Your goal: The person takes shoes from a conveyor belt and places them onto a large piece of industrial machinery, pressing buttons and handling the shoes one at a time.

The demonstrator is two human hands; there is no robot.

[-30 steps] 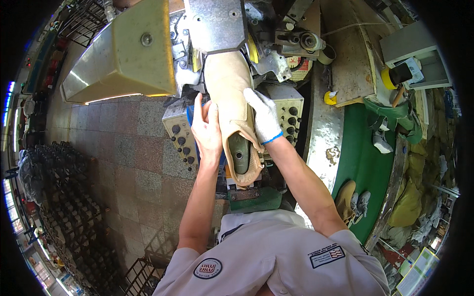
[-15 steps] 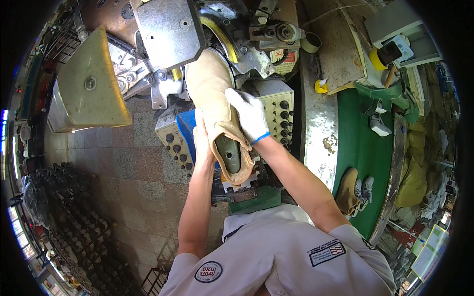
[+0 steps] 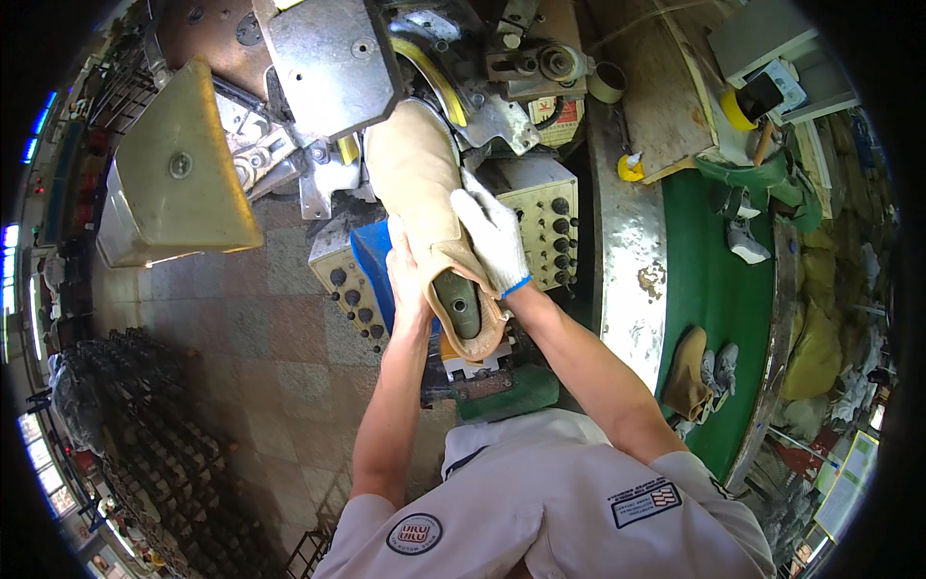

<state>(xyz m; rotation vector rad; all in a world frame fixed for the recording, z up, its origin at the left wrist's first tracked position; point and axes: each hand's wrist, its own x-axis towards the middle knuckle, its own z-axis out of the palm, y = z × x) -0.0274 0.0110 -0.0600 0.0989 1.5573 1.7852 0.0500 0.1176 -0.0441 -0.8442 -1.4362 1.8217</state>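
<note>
A tan boot upper (image 3: 417, 174) sits over a dark green shoe last (image 3: 461, 301), its toe end pushed in among the metal parts of a machine. The heel opening faces me, and the last's top with a round hole shows inside it. My bare left hand (image 3: 409, 275) is pressed along the boot's left side, fingers partly hidden behind it. On the right side, my right hand (image 3: 490, 230) in a white knit glove with a blue cuff grips the boot, thumb on top. A steel plate (image 3: 333, 68) and a yellow curved band (image 3: 432, 82) are just beyond the toe.
Control boxes with black knobs (image 3: 561, 236) flank the boot. A yellowed plastic shield (image 3: 174, 183) hangs at left, and dark racks (image 3: 145, 425) stand on the tiled floor. At right, a green bench surface (image 3: 690, 261) carries another tan boot (image 3: 687, 372) and grey shoes (image 3: 725, 369).
The whole view has shifted slightly. My gloved right hand has resettled on the boot's side, its thumb now lower and apart from the fingers. The boot stays at the machine.
</note>
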